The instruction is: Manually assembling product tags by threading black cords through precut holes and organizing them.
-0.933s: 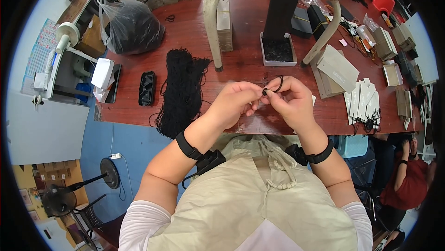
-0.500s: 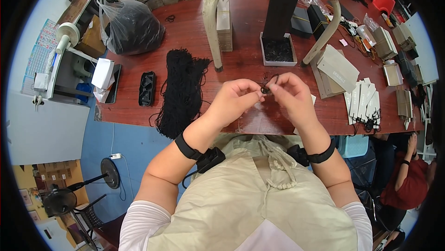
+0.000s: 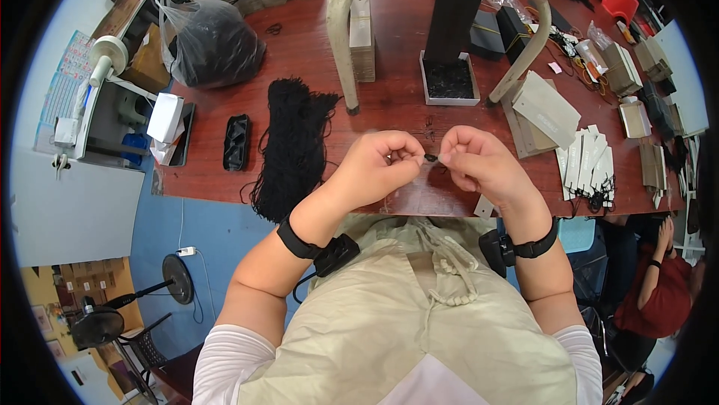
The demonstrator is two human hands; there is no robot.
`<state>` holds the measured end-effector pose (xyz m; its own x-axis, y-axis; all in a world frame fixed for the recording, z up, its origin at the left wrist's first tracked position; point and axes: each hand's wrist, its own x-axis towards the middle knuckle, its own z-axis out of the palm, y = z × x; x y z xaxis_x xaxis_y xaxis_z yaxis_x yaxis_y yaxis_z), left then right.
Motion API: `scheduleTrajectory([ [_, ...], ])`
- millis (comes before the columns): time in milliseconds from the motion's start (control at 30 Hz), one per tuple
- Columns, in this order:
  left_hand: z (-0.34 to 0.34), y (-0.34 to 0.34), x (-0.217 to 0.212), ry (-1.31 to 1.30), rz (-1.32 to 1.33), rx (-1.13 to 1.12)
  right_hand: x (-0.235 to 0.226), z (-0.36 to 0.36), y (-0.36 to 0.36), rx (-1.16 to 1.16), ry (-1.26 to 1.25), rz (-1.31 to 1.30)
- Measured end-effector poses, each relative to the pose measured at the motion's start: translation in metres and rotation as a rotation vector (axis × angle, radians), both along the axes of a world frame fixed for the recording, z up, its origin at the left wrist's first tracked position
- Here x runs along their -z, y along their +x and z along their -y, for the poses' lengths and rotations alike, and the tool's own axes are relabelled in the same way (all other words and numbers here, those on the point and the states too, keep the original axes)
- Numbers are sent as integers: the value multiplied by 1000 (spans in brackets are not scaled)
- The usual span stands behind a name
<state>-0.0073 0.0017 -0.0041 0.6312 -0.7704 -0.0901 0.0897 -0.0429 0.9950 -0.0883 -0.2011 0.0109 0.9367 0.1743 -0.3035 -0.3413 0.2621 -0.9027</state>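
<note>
A person in a pale apron (image 3: pixel 359 315) and white sleeves works with both hands at a dark red worktop (image 3: pixel 404 68). The fingers of the left hand (image 3: pixel 386 165) are pinched together on one end of a small black piece (image 3: pixel 431 158), while the right hand (image 3: pixel 483 165) has thumb and forefinger closed at its other end. The piece sits between the two hands, above the worktop's near edge, its finer detail too small to make out. To the left lie a thick bundle of black cords (image 3: pixel 292 147) and a black tray (image 3: pixel 237 143); beyond them rests a knotted plastic bag (image 3: pixel 217 46) with dark contents. Ahead, a white-rimmed box (image 3: pixel 452 102) holds black bits beside a pale curved leg (image 3: pixel 341 38). At right, pale tags (image 3: pixel 586 165) with black strings lie near larger grey cards (image 3: pixel 547 109), and a co-worker in red (image 3: pixel 663 296) sits beyond.
</note>
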Motion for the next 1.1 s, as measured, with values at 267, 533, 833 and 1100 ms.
scheduleTrajectory([
  [267, -1, 0, 2, 61, -12, 48, -7, -9, -1, 36, -221, 87],
  [533, -2, 1, 3, 42, -42, 81, -9, -8, -2, 47, -357, 97],
  [833, 4, -2, 3, -14, -81, 139, -7, -9, -2, 41, -401, 149],
  [1100, -2, -10, 7, -179, -66, 74, -8, -2, -2, 4, -373, 197],
])
